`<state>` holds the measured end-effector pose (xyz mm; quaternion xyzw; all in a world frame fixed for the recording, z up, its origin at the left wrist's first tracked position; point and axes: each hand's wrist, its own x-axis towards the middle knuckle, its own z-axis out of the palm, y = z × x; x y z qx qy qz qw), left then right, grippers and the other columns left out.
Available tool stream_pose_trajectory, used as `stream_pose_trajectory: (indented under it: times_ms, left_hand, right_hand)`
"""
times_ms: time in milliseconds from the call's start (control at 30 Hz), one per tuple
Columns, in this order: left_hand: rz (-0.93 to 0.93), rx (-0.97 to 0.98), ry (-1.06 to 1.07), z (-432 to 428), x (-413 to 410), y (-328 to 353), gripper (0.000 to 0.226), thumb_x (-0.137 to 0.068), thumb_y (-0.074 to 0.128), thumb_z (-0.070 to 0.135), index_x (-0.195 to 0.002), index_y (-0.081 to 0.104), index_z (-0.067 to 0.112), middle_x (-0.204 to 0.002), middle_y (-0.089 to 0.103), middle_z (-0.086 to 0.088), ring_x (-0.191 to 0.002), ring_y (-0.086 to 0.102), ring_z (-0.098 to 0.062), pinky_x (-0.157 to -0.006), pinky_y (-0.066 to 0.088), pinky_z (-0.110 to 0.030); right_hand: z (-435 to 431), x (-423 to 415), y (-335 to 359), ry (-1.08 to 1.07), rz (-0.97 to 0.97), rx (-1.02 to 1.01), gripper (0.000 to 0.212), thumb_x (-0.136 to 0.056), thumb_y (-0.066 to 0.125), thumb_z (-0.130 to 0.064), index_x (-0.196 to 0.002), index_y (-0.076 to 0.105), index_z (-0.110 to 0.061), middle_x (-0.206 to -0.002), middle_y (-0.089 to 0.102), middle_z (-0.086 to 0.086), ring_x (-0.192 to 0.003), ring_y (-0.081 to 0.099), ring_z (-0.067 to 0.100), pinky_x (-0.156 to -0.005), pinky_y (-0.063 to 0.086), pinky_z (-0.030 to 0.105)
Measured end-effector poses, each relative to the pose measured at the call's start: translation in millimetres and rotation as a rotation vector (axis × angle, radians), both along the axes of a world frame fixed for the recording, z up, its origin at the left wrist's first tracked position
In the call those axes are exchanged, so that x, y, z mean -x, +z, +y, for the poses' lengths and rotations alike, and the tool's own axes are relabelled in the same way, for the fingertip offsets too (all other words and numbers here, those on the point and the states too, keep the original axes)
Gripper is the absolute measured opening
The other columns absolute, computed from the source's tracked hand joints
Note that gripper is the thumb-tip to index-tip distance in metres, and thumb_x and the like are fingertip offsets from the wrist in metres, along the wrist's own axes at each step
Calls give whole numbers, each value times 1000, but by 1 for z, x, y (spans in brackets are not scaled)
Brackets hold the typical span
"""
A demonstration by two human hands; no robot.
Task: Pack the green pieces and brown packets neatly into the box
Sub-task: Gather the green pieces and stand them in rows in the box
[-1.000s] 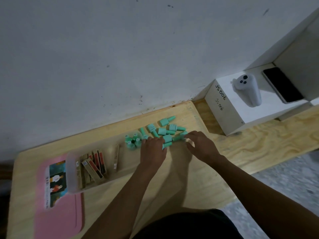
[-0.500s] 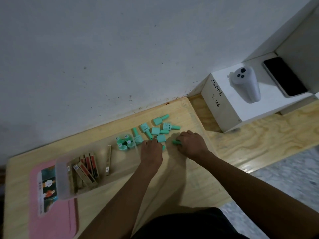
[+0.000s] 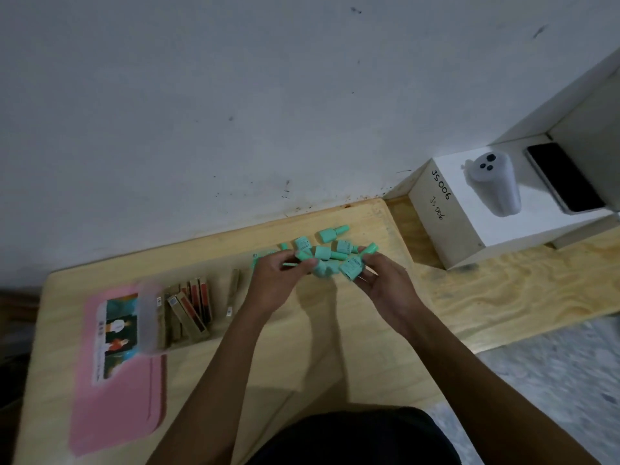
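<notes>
Several green pieces (image 3: pixel 330 253) lie clustered at the far edge of the wooden worktop (image 3: pixel 335 347), beside the wall. Right hand (image 3: pixel 382 283) has its grip closed on one green piece (image 3: pixel 351 268); left hand (image 3: pixel 275 276) pinches another. Brown packets (image 3: pixel 191 307) sit in the clear box (image 3: pixel 151 317) to the left, its end over a pink mat (image 3: pixel 117 391).

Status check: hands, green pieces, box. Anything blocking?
Left hand and right hand both gripping green pieces. Clear box holds brown packets only. No obstruction seen.
</notes>
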<state>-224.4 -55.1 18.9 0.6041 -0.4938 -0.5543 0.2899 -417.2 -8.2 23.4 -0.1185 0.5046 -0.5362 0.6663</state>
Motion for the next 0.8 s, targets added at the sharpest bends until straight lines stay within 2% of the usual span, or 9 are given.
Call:
stream_pose_trajectory:
  times_ms: [100,167,233,300,400,500,600,700,800]
  left_hand:
    - [67,19,112,1,-24,0,24,-76,77,28,-97,76,17,-85,76,6,-78,69,-5,-68,52,-15]
    - [81,62,174,3,-41,0,22,-76,77,24,-96,75,13,-82,74,2,-75,68,-9,-64,52,-14]
    - [34,125,207,6,-57,0,21,-77,77,24,-95,75,12,-79,73,2,-70,66,-7,-61,50,-12]
    - [-56,178,221,11,-73,-2,19,-77,77,27,-93,74,16,-78,72,4,-67,64,-6,-59,50,-15]
    - [-189,225,211,17,-93,-11,15,-77,76,30,-89,73,21,-78,72,3,-66,66,-11,-61,53,-28]
    - [-299,278,152,23,-105,-20,22,-79,75,29,-95,73,14,-85,73,-1,-63,63,-12,-60,50,-26]
    - [-363,288,105,28,-108,-24,29,-82,71,27,-106,71,11,-96,71,-4,-70,62,-17,-67,49,-27]
    - [-412,296,61,28,-107,-33,31,-84,70,28,-110,70,11,-102,69,-3,-74,61,-17,-71,48,-27]
    - [-410,285,28,26,-103,-41,30,-82,71,28,-108,71,13,-103,70,-2,-79,64,-18,-76,54,-33]
  right_hand:
    - [-5,-23,3,45,203,25,11,-92,58,-5,-95,69,-4,-103,72,15,-96,71,24,-82,58,34]
    - [-10,-37,2,137,470,96,10,-89,63,-5,-92,71,-12,-99,72,7,-95,71,20,-82,59,32]
    - [-15,-51,-1,292,774,199,13,-87,68,-10,-96,71,-19,-94,71,-6,-89,70,7,-80,58,23]
    - [-20,-66,-6,422,976,285,18,-84,71,-14,-101,70,-20,-92,70,-10,-83,68,-1,-77,55,15]
    - [-27,-84,-13,603,1210,410,24,-82,72,-21,-107,70,-18,-96,69,-6,-87,65,6,-79,54,23]
    - [-33,-95,-21,798,1509,541,28,-86,68,-28,-112,70,-19,-104,70,0,-96,61,18,-82,48,34]
    - [-40,-103,-31,963,1754,603,28,-88,60,-24,-114,69,-18,-110,68,5,-104,56,25,-88,45,40]
    - [-44,-110,-41,996,1958,624,27,-87,58,-22,-110,70,-19,-108,66,5,-104,55,26,-86,43,41]
    - [-44,-118,-47,929,2109,597,19,-82,64,-22,-99,74,-19,-97,68,3,-96,59,26,-80,44,40]
